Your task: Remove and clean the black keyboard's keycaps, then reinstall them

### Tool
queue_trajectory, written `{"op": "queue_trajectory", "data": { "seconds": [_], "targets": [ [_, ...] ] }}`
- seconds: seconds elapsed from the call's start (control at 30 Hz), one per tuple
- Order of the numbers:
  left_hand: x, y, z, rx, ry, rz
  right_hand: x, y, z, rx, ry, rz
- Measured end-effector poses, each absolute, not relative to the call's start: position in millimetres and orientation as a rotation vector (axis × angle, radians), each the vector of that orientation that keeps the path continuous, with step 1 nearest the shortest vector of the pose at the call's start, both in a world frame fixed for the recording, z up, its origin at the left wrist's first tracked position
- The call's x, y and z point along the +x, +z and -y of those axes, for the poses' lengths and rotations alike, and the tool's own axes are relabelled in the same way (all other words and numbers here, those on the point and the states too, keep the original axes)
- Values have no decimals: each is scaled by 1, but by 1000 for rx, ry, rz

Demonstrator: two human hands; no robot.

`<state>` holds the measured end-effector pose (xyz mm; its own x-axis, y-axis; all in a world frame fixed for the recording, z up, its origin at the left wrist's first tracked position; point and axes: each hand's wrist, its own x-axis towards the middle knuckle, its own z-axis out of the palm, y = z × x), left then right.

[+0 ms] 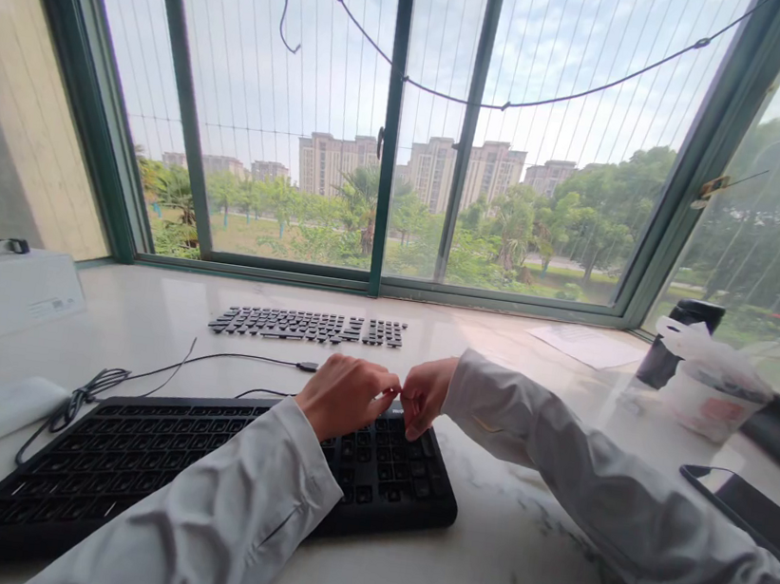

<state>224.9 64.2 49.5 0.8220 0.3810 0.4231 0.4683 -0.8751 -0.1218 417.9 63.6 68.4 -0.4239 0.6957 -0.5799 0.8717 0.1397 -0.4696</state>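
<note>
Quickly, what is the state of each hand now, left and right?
Left hand: fingers pinched shut over the keyboard; what it holds cannot be told.
Right hand: fingers pinched shut, touching the left; contents cannot be told.

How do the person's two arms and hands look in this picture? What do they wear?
Both arms wear long, loose sleeves of a pale grey-white, smooth fabric with soft creases. The left sleeve ends in a plain cuff with a stitched seam; the right sleeve ends at the wrist likewise. The left hand and the right hand are bare: no gloves, and no rings or watch can be seen.
</note>
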Motion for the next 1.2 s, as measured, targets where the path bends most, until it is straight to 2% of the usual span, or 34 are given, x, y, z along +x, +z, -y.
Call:
{"op": "queue_trajectory", "data": {
  "seconds": [0.37, 1.0, 1.2],
  "targets": [
    [226, 48, -64, -2810, -592, 682, 415, 72, -63, 1527, -1143, -2172],
    [225, 50, -64, -2818, -570, 687, 408, 82, -52, 1656, -912, -2217],
    [225, 49, -64, -2826, -588, 681, 414, 78, -59, 1647, -1065, -2165]
  ]
}}
